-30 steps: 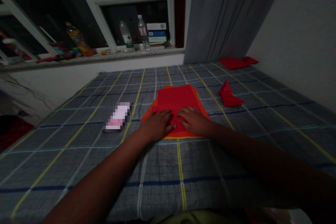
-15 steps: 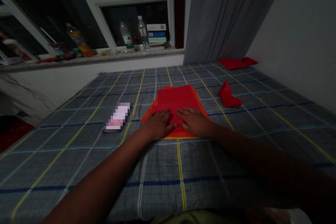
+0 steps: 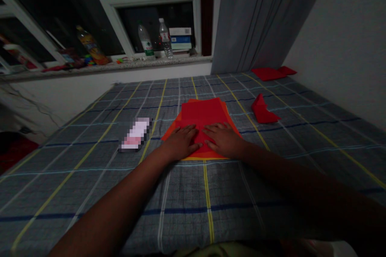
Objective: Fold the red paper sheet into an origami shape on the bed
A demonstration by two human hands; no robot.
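A red sheet of paper lies over orange sheets whose edges show at the sides and bottom. Flat on its left part rests my left hand, fingers stretched forward and the thumb pointing inward. My right hand lies flat on the right part, fingers apart and angled toward the left hand. A narrow strip of red paper shows between the two hands; the paper under the palms is hidden. To the right stands a folded red paper piece, apart from the hands.
A plaid cloth covers the surface. On the left lies a phone with a blurred screen. More red paper lies at the far right. Bottles and stacked boxes stand on the windowsill behind.
Almost nothing differs. The right fingers have shifted very slightly on the red paper; both hands stay flat on it.
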